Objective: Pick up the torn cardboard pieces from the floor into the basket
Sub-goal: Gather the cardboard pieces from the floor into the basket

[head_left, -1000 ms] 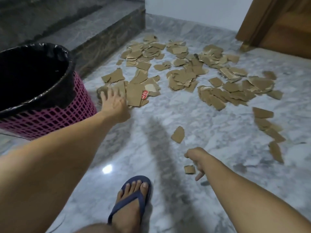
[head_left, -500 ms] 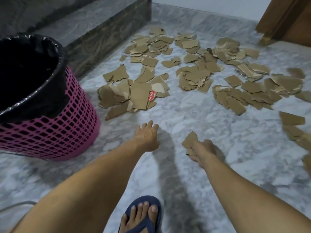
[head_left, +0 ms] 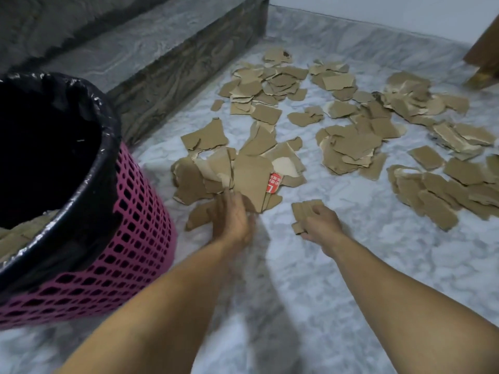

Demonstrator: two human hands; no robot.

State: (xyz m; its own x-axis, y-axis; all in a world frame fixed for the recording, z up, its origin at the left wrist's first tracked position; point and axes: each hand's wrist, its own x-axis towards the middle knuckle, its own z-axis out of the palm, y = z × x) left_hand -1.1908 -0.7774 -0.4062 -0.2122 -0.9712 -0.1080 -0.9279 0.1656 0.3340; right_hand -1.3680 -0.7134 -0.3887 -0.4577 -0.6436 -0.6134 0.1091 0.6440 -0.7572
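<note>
- The right hand (head_left: 320,221) has its grip closed on a small stack of cardboard pieces (head_left: 303,213), thumb on top and the stack held low over the marble floor (head_left: 351,265).
- The left hand (head_left: 232,215) lies flat, fingers spread wide, on the near edge of the nearest pile (head_left: 237,171); it presses on the cardboard and has nothing gripped yet.
- The basket (head_left: 129,238), pink mesh with a black liner, stands just to the left of the left grip, and brown scraps show at the bottom edge of its opening.
- Beyond both grips, and off to the right of the right one, scattered pieces (head_left: 351,141) cover much of the floor, so the job looks far from done.
- To do this step well, the left hand should probably sweep the loose sheets toward the right hand's stack, so both grips can clamp one bundle from opposite sides.
- A piece with a red label (head_left: 274,183) sits just ahead of the gap between the two hands and would come up in the same scoop.
- Thin flat sheets on smooth marble are likely hard to pinch; sliding a fingertip under a lifted torn edge should work better than pressing down.
- The carry to the basket is short, so a full handful seems worth the risk of a few dropped scraps.
</note>
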